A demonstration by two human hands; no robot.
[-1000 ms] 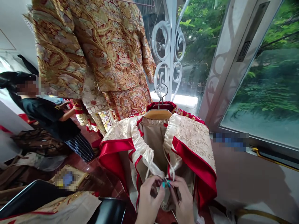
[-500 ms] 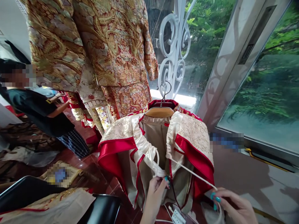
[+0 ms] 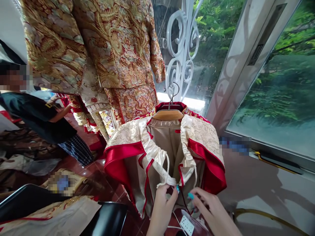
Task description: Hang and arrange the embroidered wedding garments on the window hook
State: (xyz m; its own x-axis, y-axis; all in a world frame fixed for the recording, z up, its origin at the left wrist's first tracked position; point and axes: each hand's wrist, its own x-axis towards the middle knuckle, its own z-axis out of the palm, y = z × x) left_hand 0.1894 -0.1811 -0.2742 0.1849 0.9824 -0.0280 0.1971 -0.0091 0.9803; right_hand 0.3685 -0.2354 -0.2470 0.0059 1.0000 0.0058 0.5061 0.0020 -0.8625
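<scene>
A cream cape-like garment (image 3: 125,134) with gold embroidery and red satin trim hangs on a wooden hanger (image 3: 168,114), its front edges parted. Gathered cream casing runs down both edges. At the lower end of the left-hand edge, my left hand (image 3: 162,205) is closed in a pinch on the cream casing (image 3: 162,170). A white cord (image 3: 168,167) loops out just above those fingers. From the opposite casing another white cord (image 3: 196,173) hangs slack, its lower end hidden near my right hand (image 3: 209,205). That hand's fingers are bent and apart, with nothing plainly held between them.
Gold and red brocade garments (image 3: 118,46) hang behind. At left stands a person (image 3: 31,114) in dark clothes. A black chair (image 3: 108,216) is low at left. A white power strip (image 3: 187,225) lies below the garment. Windows and a white scrolled grille (image 3: 176,32) are beyond.
My right hand has come left toward the garment's edge, and the cord it was pulling taut now hangs slack. My left hand keeps its pinch. The view has shifted slightly.
</scene>
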